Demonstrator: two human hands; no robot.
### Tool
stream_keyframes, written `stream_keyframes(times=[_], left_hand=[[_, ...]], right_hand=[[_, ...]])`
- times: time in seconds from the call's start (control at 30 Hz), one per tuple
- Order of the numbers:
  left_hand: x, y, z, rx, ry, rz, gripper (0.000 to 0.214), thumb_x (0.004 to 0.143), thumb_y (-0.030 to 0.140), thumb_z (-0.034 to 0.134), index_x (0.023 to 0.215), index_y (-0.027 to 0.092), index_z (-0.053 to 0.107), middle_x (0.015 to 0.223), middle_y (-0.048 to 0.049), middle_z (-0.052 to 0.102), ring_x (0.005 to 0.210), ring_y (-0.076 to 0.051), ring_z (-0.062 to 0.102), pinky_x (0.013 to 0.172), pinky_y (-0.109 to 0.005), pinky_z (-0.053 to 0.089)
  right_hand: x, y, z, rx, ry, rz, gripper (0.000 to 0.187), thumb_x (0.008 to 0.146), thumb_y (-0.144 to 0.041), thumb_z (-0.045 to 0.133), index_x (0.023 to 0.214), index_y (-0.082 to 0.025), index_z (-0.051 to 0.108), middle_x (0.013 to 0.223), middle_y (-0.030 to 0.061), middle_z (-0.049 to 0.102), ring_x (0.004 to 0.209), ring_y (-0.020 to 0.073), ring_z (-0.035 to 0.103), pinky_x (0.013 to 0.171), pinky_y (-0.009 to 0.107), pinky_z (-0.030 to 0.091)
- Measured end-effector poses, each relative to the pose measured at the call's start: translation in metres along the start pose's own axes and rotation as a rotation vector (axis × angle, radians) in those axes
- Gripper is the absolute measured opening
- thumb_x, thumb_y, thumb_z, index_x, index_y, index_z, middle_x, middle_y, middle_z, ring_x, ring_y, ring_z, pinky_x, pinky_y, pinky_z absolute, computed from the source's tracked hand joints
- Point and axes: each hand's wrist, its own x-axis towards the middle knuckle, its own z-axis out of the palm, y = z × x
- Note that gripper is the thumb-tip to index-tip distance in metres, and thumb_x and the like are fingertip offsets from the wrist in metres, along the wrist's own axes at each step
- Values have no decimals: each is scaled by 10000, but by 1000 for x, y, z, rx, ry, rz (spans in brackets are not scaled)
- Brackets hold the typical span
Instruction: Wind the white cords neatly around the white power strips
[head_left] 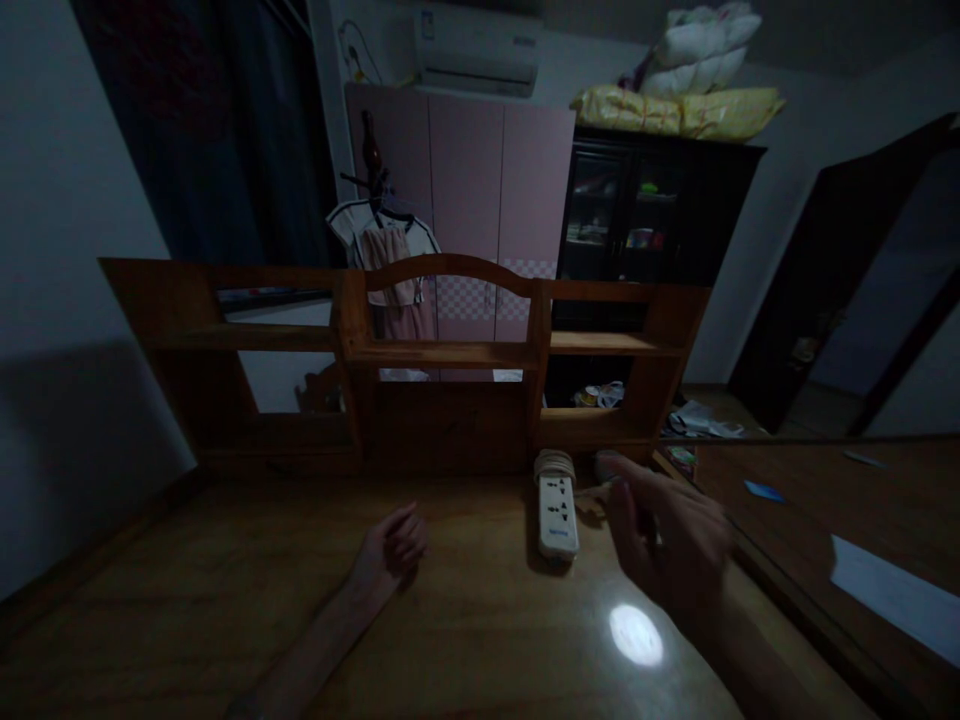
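On the wooden desk [457, 630], my left hand [395, 545] rests with its fingers curled in, and nothing shows in it. My right hand [671, 535] is held over the right side of the desk, somewhat blurred, its fingers closed. What it grips, if anything, I cannot make out. Just left of it lies a white power strip [557, 515], its sockets facing up and its cord coiled at the far end. A greyish object [609, 464] is partly hidden behind my right hand.
A wooden shelf unit [442, 353] stands along the desk's back edge. To the right, a brown surface holds a white sheet of paper [896, 590] and a blue card [763, 490]. A bright light spot [636, 634] shines on the desk. Behind are pink cabinets [465, 180].
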Motion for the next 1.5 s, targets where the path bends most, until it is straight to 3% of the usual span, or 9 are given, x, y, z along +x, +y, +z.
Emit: stream_keyframes(times=[0.17, 0.3, 0.5, 0.67, 0.8, 0.9, 1.07, 1.27, 1.5], left_hand=[[-2, 0, 0, -34, 9, -2, 504, 908, 289, 478, 454, 205, 276, 452, 45, 253, 397, -95, 269, 462, -264, 327], [0, 0, -5, -62, 28, -2, 500, 910, 291, 478, 457, 199, 289, 451, 47, 250, 393, -91, 257, 452, -260, 312], [2, 2, -4, -77, 34, 13, 475, 919, 286, 463, 480, 194, 307, 460, 47, 267, 399, -89, 265, 471, -261, 328], [2, 1, 2, -40, 18, 18, 461, 912, 286, 468, 490, 186, 313, 462, 48, 263, 393, -79, 249, 425, -241, 258], [2, -2, 3, -3, 30, 23, 433, 905, 285, 478, 507, 179, 344, 472, 49, 287, 397, -73, 275, 442, -230, 284], [3, -2, 2, 5, 52, 18, 430, 889, 301, 505, 513, 183, 333, 467, 54, 287, 387, -69, 281, 440, -226, 294], [2, 0, 1, 13, 108, 28, 395, 877, 296, 533, 542, 186, 356, 487, 53, 324, 398, -73, 318, 456, -225, 333], [-1, 1, 2, -8, 121, 60, 359, 871, 267, 531, 553, 180, 388, 493, 52, 338, 405, -76, 326, 464, -230, 343], [-3, 1, 1, 33, 140, 59, 349, 877, 282, 525, 564, 178, 412, 507, 43, 375, 438, -92, 379, 515, -255, 388]], right_hand=[[-53, 49, 81, -49, -327, 407, 278, 934, -332, 450, 1117, -165, 576, 715, 33, 620, 635, 179, 588, 586, 272, 416], [-94, 68, 108, 108, -413, 545, 328, 941, -420, 418, 1137, -198, 557, 972, 86, 634, 905, 223, 605, 789, 324, 470], [-111, 58, 121, 153, -522, 601, 591, 896, -509, 463, 1389, -193, 380, 1309, 138, 499, 1223, 272, 475, 1014, 397, 392], [-116, 39, 131, 75, -560, 606, 833, 820, -550, 547, 1486, -185, 206, 1435, 162, 369, 1299, 314, 394, 1029, 424, 380], [-117, 32, 129, 1, -571, 562, 938, 763, -493, 611, 1506, -178, 134, 1516, 174, 217, 1364, 343, 281, 1056, 439, 340], [-118, 29, 127, -25, -580, 568, 957, 752, -431, 614, 1514, -183, 92, 1529, 182, 170, 1365, 356, 275, 1043, 448, 351], [-121, 28, 127, 39, -563, 577, 945, 752, -352, 592, 1519, -194, 63, 1504, 188, 228, 1342, 360, 320, 1025, 439, 373], [-123, 36, 128, 194, -550, 580, 919, 723, -283, 564, 1514, -251, 97, 1514, 125, 206, 1380, 307, 262, 1076, 408, 316], [-120, 41, 123, 243, -562, 638, 896, 710, -278, 554, 1507, -227, 147, 1473, 140, 278, 1311, 304, 373, 1033, 404, 367]])
